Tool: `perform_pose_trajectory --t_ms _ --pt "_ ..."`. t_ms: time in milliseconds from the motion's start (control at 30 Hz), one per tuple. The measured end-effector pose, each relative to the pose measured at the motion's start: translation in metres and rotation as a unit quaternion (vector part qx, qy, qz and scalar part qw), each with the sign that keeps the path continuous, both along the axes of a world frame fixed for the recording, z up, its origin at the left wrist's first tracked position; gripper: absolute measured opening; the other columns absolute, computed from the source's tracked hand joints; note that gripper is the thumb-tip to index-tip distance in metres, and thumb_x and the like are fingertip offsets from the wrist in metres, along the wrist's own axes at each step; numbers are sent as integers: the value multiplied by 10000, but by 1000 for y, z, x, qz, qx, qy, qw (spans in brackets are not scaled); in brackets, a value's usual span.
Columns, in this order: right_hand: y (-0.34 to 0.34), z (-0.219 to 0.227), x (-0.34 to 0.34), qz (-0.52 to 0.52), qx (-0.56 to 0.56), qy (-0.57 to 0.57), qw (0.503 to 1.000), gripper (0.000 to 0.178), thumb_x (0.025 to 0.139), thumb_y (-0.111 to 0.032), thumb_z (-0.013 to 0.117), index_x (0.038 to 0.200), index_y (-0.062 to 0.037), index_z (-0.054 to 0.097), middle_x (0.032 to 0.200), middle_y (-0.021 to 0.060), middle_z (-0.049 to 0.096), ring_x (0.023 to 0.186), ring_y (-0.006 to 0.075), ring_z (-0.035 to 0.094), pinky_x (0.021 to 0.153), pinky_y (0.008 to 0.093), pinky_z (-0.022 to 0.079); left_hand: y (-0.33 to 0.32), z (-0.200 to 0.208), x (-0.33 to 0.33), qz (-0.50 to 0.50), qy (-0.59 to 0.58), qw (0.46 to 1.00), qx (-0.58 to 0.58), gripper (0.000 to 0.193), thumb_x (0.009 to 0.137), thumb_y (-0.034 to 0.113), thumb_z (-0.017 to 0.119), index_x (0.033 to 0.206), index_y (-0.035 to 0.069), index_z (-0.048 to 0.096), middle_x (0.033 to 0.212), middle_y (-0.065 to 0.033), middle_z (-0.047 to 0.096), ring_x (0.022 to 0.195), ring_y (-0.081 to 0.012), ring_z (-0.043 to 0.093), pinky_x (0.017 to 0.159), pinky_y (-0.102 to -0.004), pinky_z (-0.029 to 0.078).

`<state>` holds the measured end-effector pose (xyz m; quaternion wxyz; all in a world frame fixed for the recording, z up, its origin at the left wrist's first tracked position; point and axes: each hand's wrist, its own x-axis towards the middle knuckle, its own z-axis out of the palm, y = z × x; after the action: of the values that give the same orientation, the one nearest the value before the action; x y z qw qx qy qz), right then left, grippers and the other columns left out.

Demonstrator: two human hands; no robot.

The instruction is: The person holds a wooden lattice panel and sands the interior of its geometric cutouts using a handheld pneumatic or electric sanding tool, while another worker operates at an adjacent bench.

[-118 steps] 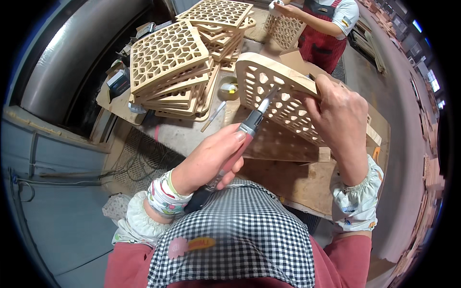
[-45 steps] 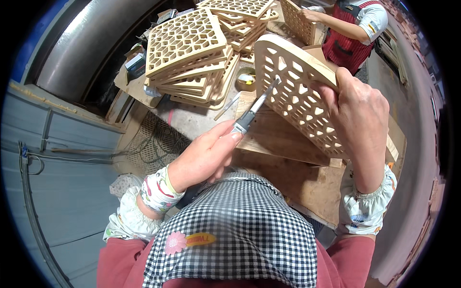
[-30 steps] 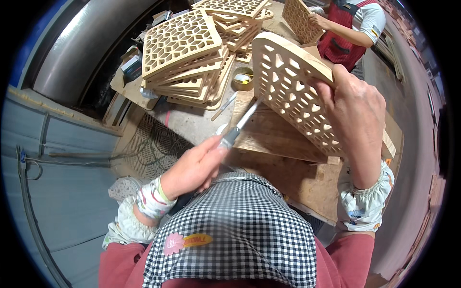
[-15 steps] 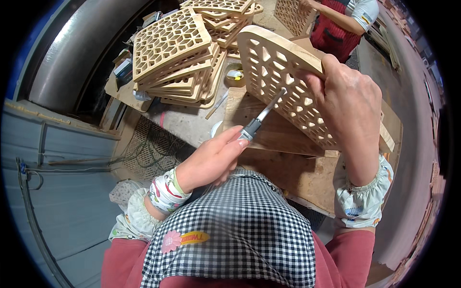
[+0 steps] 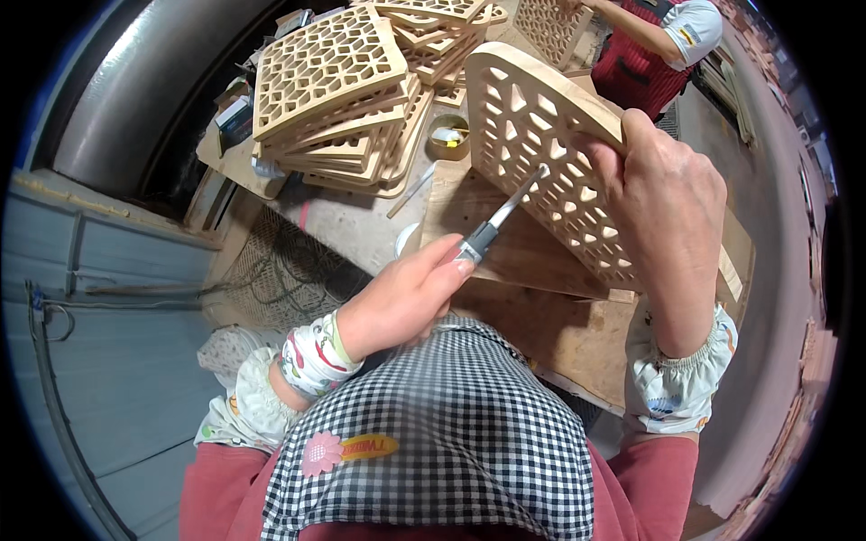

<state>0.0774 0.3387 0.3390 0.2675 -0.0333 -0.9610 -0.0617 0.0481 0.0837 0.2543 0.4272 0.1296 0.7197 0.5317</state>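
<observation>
Head view: left hand [image 5: 403,300] holds a tool [image 5: 484,236]; yellow patch [image 5: 372,446] bears lettering [image 5: 364,446].

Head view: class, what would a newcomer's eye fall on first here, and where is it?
Probably the pale wooden panel full of cut-out holes, tilted up right of centre, its upper edge gripped by the right hand. Just left of it, the left hand aims a slim tool at its face. Next come the stacked panels at upper left and the checked apron along the bottom.
</observation>
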Motion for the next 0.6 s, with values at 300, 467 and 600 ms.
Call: perform_pose_trajectory --t_ms 300,467,600 --pt "-4 -1 -2 -18 4 5 1000 282 927 -276 766 887 -47 605 807 155 717 761 374 710 680 479 545 -34 -6 10 8 -23 999 40 495 1143 299 475 1555 26 453 740 19 542 505 -44 492 484 -212 422" --pt "-12 -3 5 -21 27 -7 999 278 919 -265 774 901 -53 596 785 146 711 731 369 705 655 473 537 -36 23 13 -6 16 998 66 498 1146 219 455 1588 -4 406 765 24 538 528 -31 489 493 -206 424" --pt "-22 -1 9 -34 15 -22 999 274 911 -257 783 905 -59 594 783 146 706 725 366 700 648 473 532 -24 27 4 -10 -2 997 75 500 1156 269 453 1585 16 411 767 24 531 520 -27 477 488 -197 421"
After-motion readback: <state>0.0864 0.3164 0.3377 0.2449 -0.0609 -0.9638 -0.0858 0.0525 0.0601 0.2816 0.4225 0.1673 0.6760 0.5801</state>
